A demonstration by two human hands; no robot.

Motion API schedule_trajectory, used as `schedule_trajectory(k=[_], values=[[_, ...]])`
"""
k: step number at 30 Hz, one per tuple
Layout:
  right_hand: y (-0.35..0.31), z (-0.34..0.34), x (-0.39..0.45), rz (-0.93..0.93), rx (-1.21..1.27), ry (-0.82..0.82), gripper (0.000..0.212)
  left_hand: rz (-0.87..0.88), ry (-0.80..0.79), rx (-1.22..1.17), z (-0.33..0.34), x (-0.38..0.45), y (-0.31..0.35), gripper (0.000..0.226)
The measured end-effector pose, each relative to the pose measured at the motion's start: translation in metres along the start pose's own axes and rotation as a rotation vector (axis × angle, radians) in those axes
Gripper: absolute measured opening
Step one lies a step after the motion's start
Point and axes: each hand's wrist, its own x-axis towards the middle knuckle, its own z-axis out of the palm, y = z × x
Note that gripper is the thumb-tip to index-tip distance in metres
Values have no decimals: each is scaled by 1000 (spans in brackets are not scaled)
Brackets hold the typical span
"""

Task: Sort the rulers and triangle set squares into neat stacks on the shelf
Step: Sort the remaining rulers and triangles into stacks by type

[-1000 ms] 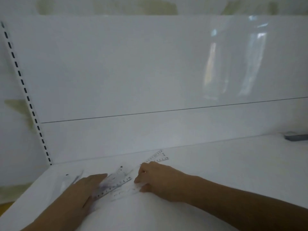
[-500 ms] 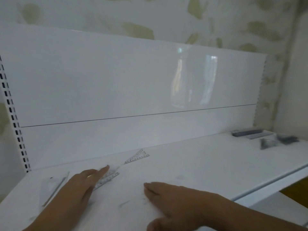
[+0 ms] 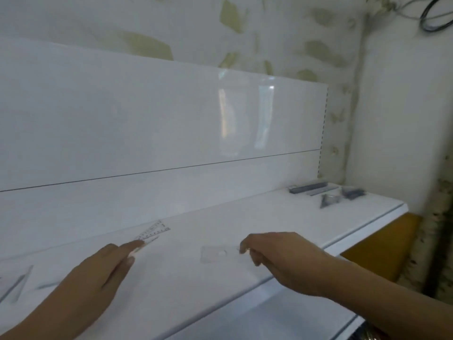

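Note:
A clear triangle set square [image 3: 155, 230] with printed markings lies on the white shelf [image 3: 269, 217] near the back panel, over a clear ruler. My left hand [image 3: 98, 273] lies flat with straight fingers, its fingertips pressing the near end of that ruler. My right hand [image 3: 282, 256] hovers to the right with curled fingers, pinching one end of a faint clear ruler [image 3: 215, 252] that has a round hole. More clear set squares [image 3: 17, 283] lie at the far left. A dark stack of rulers [image 3: 308, 187] and grey set squares [image 3: 329, 200] sit at the far right.
A glossy white back panel [image 3: 171, 119] rises behind the shelf. The shelf's front edge runs diagonally below my right forearm. A yellow object [image 3: 380, 241] sits lower, beyond the shelf's right end, against a stained wall.
The view has swung right. My right hand moved right from the pile and now pinches a clear ruler. My left hand stayed flat on the ruler by the set square.

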Motion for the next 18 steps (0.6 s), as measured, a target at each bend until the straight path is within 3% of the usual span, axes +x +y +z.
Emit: schedule_trajectory(k=[3,6,11,18], values=[[46,-12,-34,144,23,185,29,53,-12,-94,17,19,60,36],[77,-15,-64,212,82,114,34,52,-96,-119,36,36,100,47],[150,-28,-136,274,87,37,38,40,-126,-207,85,78,189,45],[249,-36,-206,397,64,132,35,131,-184,-215,160,134,285,52]])
